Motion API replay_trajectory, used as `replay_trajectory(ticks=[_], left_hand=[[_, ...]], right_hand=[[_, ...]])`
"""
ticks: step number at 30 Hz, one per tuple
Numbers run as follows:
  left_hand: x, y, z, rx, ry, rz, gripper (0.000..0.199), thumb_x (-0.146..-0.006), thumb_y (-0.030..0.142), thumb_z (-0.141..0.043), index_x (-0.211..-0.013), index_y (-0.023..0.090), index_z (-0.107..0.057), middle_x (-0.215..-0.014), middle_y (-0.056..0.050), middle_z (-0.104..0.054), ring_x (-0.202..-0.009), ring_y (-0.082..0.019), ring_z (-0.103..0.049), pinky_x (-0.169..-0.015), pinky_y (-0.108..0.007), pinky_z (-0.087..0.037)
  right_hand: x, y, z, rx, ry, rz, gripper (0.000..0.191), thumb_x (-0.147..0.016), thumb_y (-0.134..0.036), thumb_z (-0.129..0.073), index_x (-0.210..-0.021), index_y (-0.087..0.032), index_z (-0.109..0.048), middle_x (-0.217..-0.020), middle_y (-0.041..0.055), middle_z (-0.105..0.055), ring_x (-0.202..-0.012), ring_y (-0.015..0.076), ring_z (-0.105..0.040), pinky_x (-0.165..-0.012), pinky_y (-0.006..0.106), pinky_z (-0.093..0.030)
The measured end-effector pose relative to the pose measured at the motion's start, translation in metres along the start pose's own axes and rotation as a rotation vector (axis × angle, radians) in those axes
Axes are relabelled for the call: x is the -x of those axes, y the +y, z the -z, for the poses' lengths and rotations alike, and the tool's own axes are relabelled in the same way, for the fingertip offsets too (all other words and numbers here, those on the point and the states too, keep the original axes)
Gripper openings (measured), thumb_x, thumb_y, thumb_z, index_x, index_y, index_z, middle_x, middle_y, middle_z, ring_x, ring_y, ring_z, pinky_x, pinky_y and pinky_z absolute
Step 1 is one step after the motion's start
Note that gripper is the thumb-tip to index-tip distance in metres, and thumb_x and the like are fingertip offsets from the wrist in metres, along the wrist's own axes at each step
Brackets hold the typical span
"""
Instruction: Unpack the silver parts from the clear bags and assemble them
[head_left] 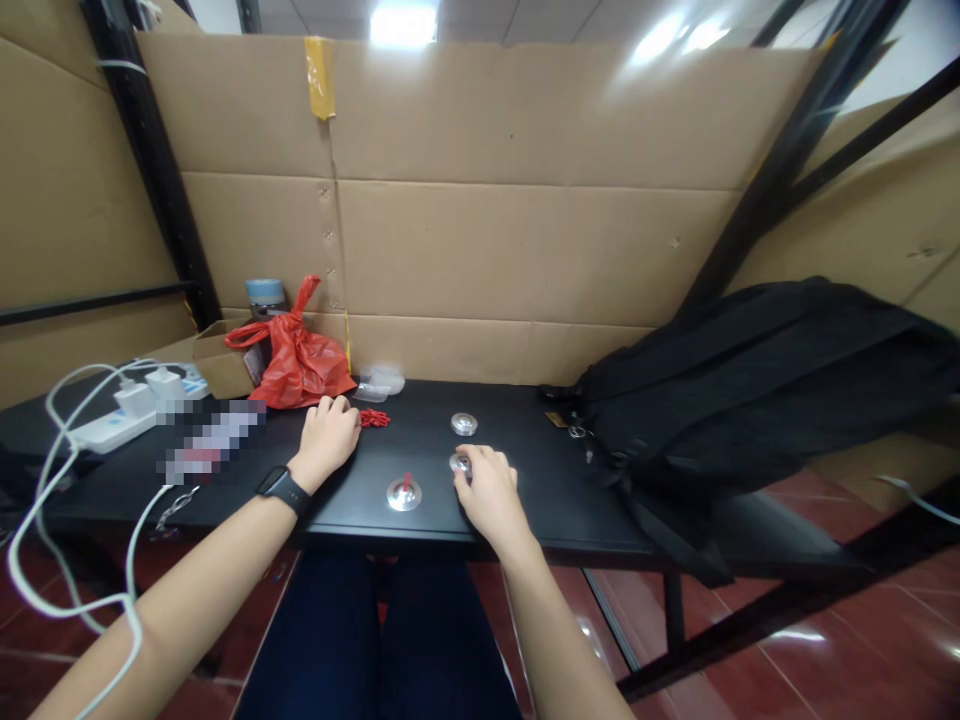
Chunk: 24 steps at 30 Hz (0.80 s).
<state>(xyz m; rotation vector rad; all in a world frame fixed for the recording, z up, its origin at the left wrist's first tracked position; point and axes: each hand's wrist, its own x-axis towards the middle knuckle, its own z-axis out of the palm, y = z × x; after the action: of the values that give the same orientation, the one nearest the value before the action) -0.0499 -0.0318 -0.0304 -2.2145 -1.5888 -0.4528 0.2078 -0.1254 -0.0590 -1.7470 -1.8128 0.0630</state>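
Observation:
My right hand (491, 490) has its thumb and fingers around a clear round suction-cup-like disc (459, 463) on the black table. Just behind it lies a second clear disc (463, 424). A third clear disc (404, 494), with a small red piece (407, 481) at its centre, sits near the front edge between my hands. My left hand (330, 437) rests on the table with its fingers slightly bent and nothing visible in them. Right beside those fingertips is a small pile of red pieces (374, 418).
A red plastic bag (300, 365), a cardboard box (223, 362) and a blue-lidded jar (266, 293) stand at the back left. Nearer are a white power strip (116, 428) and cables. Clear plastic pieces (381, 381) lie behind the red pile. A black backpack (765, 380) fills the right side.

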Motion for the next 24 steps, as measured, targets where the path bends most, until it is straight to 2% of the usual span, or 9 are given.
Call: replay_trajectory(ticks=[4, 8, 12, 15, 20, 24], left_hand=[[0.002, 0.0, 0.006, -0.001, -0.011, 0.009, 0.026, -0.097, 0.025, -0.047, -0.092, 0.018, -0.071, -0.113, -0.015, -0.066, -0.103, -0.031, -0.054, -0.076, -0.039, -0.037], [0.015, 0.007, 0.024, 0.107, -0.078, 0.004, 0.021, -0.098, 0.023, -0.045, -0.094, 0.019, -0.065, -0.091, -0.009, -0.071, -0.087, -0.025, -0.061, -0.075, -0.036, -0.032], [0.038, 0.021, 0.037, 0.289, -0.035, -0.009, 0.015, -0.096, 0.023, -0.05, -0.094, 0.022, -0.065, -0.095, -0.004, -0.075, -0.089, -0.022, -0.065, -0.078, -0.035, -0.029], [0.057, 0.031, 0.04, 0.398, -0.022, 0.006, 0.011, -0.094, 0.025, -0.056, -0.092, 0.024, -0.067, -0.097, -0.001, -0.076, -0.092, -0.021, -0.066, -0.08, -0.036, -0.028], [0.076, 0.036, 0.039, 0.554, 0.026, 0.048, 0.014, -0.095, 0.031, -0.058, -0.1, 0.028, -0.071, -0.101, -0.001, -0.077, -0.097, -0.022, -0.067, -0.083, -0.036, -0.029], [0.082, 0.034, 0.038, 0.589, 0.103, 0.058, 0.02, -0.097, 0.036, -0.057, -0.094, 0.029, -0.075, -0.102, 0.0, -0.078, -0.098, -0.022, -0.067, -0.083, -0.037, -0.029]], right_hand=[[-0.002, 0.004, 0.01, -0.07, -0.046, 0.043, 0.031, -0.092, -0.019, -0.055, -0.122, -0.016, -0.064, -0.115, 0.0137, -0.064, -0.105, 0.0268, -0.055, -0.097, 0.037, -0.042], [0.002, 0.005, 0.025, -0.021, -0.192, -0.003, 0.028, -0.093, -0.022, -0.054, -0.119, -0.019, -0.067, -0.111, 0.0133, -0.064, -0.103, 0.028, -0.056, -0.094, 0.04, -0.043], [0.005, 0.002, 0.032, 0.038, -0.215, 0.072, 0.037, -0.097, -0.028, -0.05, -0.133, -0.025, -0.061, -0.134, 0.0135, -0.059, -0.12, 0.0317, -0.051, -0.098, 0.047, -0.041], [0.006, -0.002, 0.037, 0.032, -0.251, 0.134, 0.034, -0.1, -0.032, -0.047, -0.127, -0.026, -0.066, -0.14, 0.0104, -0.057, -0.126, 0.0316, -0.049, -0.101, 0.049, -0.039], [0.009, -0.005, 0.054, -0.103, -0.401, 0.243, 0.033, -0.091, -0.036, -0.066, -0.12, -0.021, -0.071, -0.131, 0.0107, -0.063, -0.119, 0.0275, -0.054, -0.103, 0.041, -0.043], [0.018, -0.012, 0.065, -0.133, -0.504, 0.316, 0.038, -0.081, -0.033, -0.079, -0.116, -0.022, -0.072, -0.128, 0.0087, -0.066, -0.115, 0.0259, -0.058, -0.101, 0.036, -0.045]])
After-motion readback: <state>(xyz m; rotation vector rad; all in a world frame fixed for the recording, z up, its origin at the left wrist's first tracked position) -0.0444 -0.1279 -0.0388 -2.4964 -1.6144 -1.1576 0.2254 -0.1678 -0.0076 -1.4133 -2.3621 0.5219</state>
